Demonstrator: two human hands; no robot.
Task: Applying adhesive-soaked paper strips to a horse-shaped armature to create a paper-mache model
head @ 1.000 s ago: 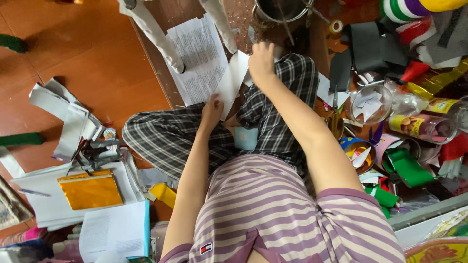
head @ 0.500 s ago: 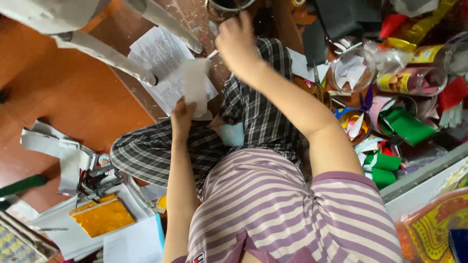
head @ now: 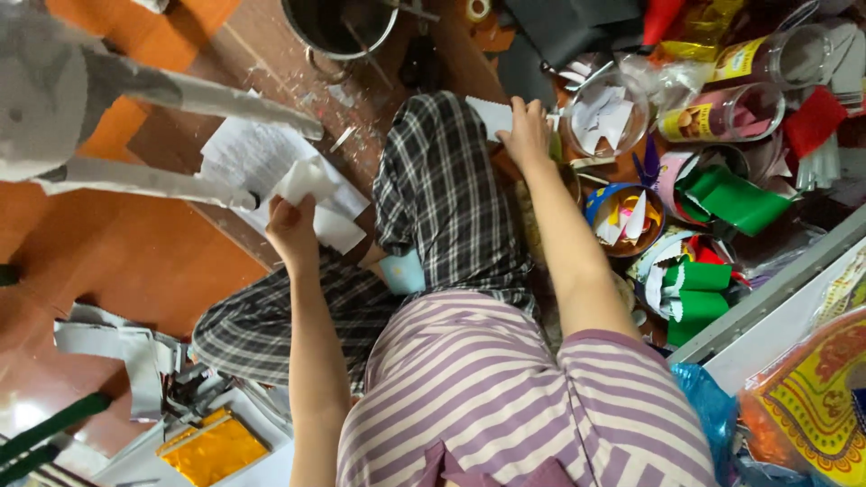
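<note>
While the person sits cross-legged on the floor in checked trousers (head: 442, 198) and a striped top (head: 505, 397), the left hand (head: 293, 230) is raised over the wooden floor (head: 135, 261) with its fingers closed on a small white scrap of paper (head: 307, 179), which stands up from the fingertips. Just behind that scrap lies a printed sheet of paper (head: 244, 153) on a darker wooden board (head: 271, 63), partly under the hand. The right hand (head: 526, 135) reaches out past the knee to a white piece of card (head: 490, 115) with a zigzag edge; its fingers rest curled on the card, but whether they pinch it cannot be told. Just beside that hand stands a clear plastic cup (head: 603, 117) full of white paper scraps, and near it a blue bowl (head: 622, 216) with coloured cuttings, green folded paper (head: 731, 198) and a clear jar (head: 722, 113) lying on its side. A metal pot (head: 343, 27) stands at the top edge, beyond the board. At the upper left a grey papier-mâché figure (head: 63, 108) stretches two long limbs towards the printed sheet. Lower left, grey paper strips (head: 126, 352) and a yellow foil sheet (head: 212, 446) lie on the floor, well apart from both hands.
</note>
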